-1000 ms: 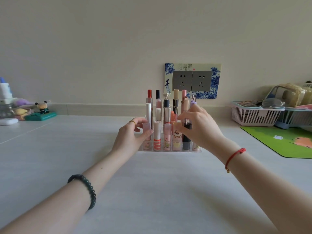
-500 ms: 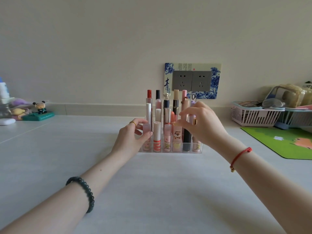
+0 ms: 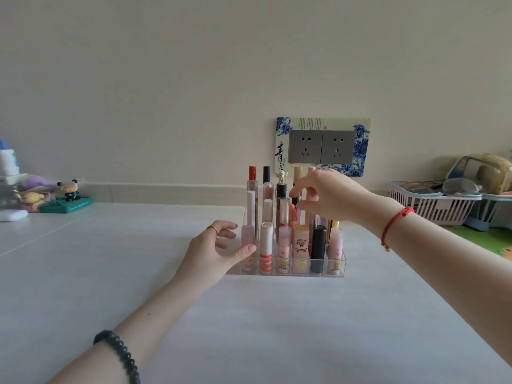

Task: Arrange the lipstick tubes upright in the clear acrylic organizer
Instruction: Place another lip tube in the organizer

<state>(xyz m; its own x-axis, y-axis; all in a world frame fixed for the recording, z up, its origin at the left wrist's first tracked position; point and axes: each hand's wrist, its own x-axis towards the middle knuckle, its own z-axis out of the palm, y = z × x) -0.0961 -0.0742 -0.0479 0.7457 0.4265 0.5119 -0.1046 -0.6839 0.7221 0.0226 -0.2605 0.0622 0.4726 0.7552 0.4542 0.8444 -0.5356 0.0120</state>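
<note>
The clear acrylic organizer point(image 3: 302, 274) stands mid-table with several lipstick tubes upright in it. Its front row holds a white tube with red stripes point(image 3: 266, 246), a bear-print tube point(image 3: 301, 246), a black tube point(image 3: 317, 246) and a pink tube point(image 3: 335, 245). A gold-banded tube point(image 3: 331, 227) stands behind at the right end. Taller tubes, one red-capped point(image 3: 251, 174), fill the back. My left hand point(image 3: 214, 250) holds the organizer's left end, thumb on the front wall. My right hand point(image 3: 329, 198) hovers over the right-hand tubes with fingers apart, holding nothing.
A double wall socket point(image 3: 321, 146) in a blue-and-white frame is behind the organizer. Small figurines point(image 3: 68, 189) and a bottle point(image 3: 8, 167) sit at the far left. A pink basket point(image 3: 432, 205) and a green mat point(image 3: 487, 239) lie at the right.
My right hand has let go of the gold-banded tube, which now stands at the organizer's right end, and has lifted up and back. My left hand has stayed at the left end.
</note>
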